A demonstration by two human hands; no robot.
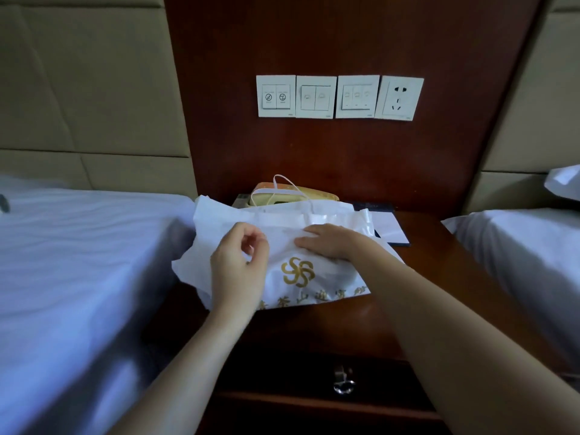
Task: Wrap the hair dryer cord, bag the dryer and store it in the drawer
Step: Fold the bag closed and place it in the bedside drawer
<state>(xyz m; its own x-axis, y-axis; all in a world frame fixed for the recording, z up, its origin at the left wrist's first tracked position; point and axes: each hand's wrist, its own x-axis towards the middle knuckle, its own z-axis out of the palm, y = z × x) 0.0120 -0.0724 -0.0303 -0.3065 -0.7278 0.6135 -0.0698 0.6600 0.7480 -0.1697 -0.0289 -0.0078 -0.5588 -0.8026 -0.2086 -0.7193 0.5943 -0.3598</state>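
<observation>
A white cloth bag (pixel 317 277) with a gold emblem and gold characters lies on the dark wooden nightstand (pixel 433 255). Its white drawstring (pixel 284 180) loops up at the back. The hair dryer is not visible; I cannot tell whether it is inside the bag. My left hand (pixel 240 265) hovers over the bag's left part, fingers curled with thumb and forefinger close together, holding nothing I can see. My right hand (pixel 329 241) lies flat on the bag's upper right, fingers spread. The drawer (pixel 314 376) below is closed, with a metal ring pull (pixel 343 383) at its middle.
A beige telephone (pixel 266 199) stands behind the bag against the wooden wall panel. A white notepad on a dark holder (pixel 390 229) lies at the right rear. Switch plates and a socket (pixel 400 97) hang on the panel. White beds flank the nightstand left (pixel 78 262) and right (pixel 518 246).
</observation>
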